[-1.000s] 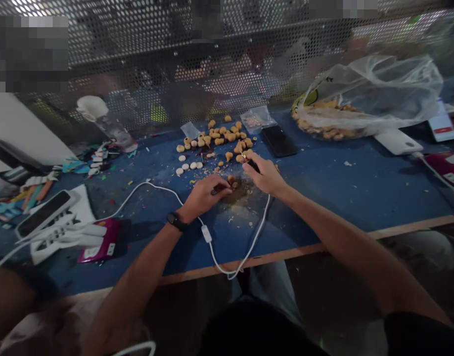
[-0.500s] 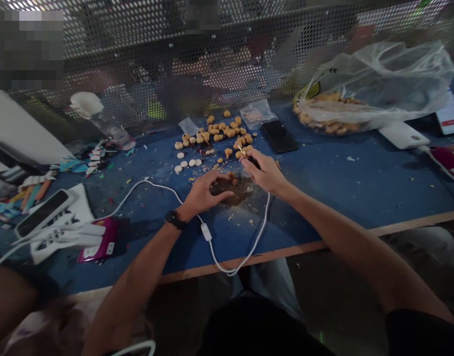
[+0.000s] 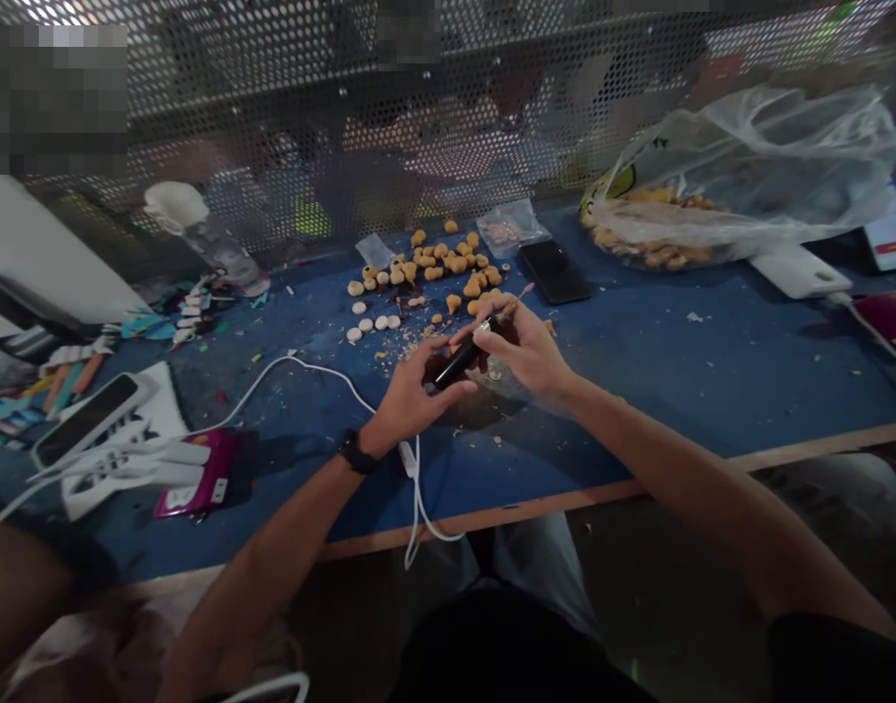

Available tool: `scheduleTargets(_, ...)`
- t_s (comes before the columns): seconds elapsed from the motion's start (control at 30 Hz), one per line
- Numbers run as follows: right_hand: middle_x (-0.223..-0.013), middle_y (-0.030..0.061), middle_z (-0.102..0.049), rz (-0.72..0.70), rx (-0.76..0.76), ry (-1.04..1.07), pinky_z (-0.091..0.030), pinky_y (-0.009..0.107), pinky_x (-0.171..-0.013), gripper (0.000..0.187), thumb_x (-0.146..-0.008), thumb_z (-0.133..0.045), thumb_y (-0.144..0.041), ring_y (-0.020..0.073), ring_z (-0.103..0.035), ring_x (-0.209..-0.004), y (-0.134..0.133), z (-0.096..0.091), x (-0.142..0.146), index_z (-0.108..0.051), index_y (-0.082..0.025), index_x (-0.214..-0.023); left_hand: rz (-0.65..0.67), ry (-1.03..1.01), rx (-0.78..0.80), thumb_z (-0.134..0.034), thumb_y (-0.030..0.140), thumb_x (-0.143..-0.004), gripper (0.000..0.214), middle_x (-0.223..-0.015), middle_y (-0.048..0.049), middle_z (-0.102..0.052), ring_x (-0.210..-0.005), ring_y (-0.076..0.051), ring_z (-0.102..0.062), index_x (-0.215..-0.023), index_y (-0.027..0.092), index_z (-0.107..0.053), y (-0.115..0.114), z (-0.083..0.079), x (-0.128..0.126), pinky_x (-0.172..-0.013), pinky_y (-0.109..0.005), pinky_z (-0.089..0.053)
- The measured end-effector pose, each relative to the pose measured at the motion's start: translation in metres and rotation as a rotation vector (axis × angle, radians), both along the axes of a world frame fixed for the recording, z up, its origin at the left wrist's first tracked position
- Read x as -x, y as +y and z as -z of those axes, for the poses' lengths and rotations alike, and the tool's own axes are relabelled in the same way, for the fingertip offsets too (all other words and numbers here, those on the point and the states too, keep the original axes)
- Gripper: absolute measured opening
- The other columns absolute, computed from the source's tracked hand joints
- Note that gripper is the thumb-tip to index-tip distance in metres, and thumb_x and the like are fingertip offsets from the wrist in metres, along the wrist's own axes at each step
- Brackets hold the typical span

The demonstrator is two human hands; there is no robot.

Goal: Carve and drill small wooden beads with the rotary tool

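Observation:
A black pen-shaped electric tool (image 3: 459, 363) with a silver band slants between my two hands above the table. My right hand (image 3: 525, 350) is closed on its upper part, and a thin shaft with a small pinkish tip (image 3: 527, 289) pokes out beyond the fingers. Around the tool's lower end curls my left hand (image 3: 413, 391), thumb and fingers on either side of it. A white cord (image 3: 417, 488) with an inline switch hangs below that hand over the table edge. Just beyond lie tan knobbly pieces (image 3: 455, 264), several pale round ones (image 3: 382, 322) and scattered crumbs.
A black phone (image 3: 555, 271) and a small clear bag (image 3: 510, 227) lie behind my right hand. Farther right sits a large plastic bag (image 3: 668, 225) of tan pieces. On the left are a power strip (image 3: 118, 430), a magenta box (image 3: 218, 474) and a bottle (image 3: 224, 259). Perforated metal forms the back.
My right hand has turned the tool so its body slants down to my left hand, whose fingers now surround its lower end. The cord loop has swung left and narrowed.

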State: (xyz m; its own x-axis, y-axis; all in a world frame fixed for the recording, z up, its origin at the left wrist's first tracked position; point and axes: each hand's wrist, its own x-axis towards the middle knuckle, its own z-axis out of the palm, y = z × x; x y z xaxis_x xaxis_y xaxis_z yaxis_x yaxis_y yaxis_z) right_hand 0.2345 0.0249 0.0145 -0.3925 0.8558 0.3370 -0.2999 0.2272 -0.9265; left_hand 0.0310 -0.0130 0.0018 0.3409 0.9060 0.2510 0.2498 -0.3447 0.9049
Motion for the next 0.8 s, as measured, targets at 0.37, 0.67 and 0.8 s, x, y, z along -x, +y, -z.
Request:
scheduleTargets(0.37, -0.079, 0.0006, -0.072, 0.229, 0.065, -0.051, -0.064, 0.034, -0.061, 0.038, -0.086, -0.081, -0.057, 0.0169, -0.073, -0.064, 0.015, 0.003, -0.012, -0.064, -0.023, -0.093, -0.136, 0.357, -0.385, -0.063, 0.047, -0.1, 0.042, -0.107, -0.0087, -0.082, -0.077, -0.016, -0.073, -0.13, 0.018, -0.069, 0.024, -0.016, 0.032, -0.073, -0.029, -0.057)
scheduleTargets(0.67, -0.076, 0.0041, -0.076, 0.121, -0.001, -0.178, -0.067, 0.043, -0.072, 0.03, -0.083, -0.084, -0.047, 0.0215, -0.076, -0.07, 0.008, 0.008, -0.002, -0.068, -0.022, -0.087, -0.284, 0.802, -0.823, -0.061, 0.052, -0.102, 0.039, -0.096, -0.0094, -0.08, -0.089, -0.024, -0.075, -0.121, 0.02, -0.073, 0.024, -0.008, 0.038, -0.08, -0.034, -0.054)
scheduleTargets(0.8, -0.078, 0.0037, -0.076, 0.139, -0.077, -0.245, -0.064, 0.042, -0.074, 0.024, -0.085, -0.081, -0.044, 0.0213, -0.075, -0.073, 0.004, 0.014, 0.005, -0.069, -0.022, -0.086, -0.273, 0.914, -0.877, -0.054, 0.051, -0.105, 0.04, -0.095, -0.0103, -0.078, -0.087, -0.024, -0.075, -0.121, 0.019, -0.07, 0.02, -0.004, 0.031, -0.075, -0.033, -0.052)
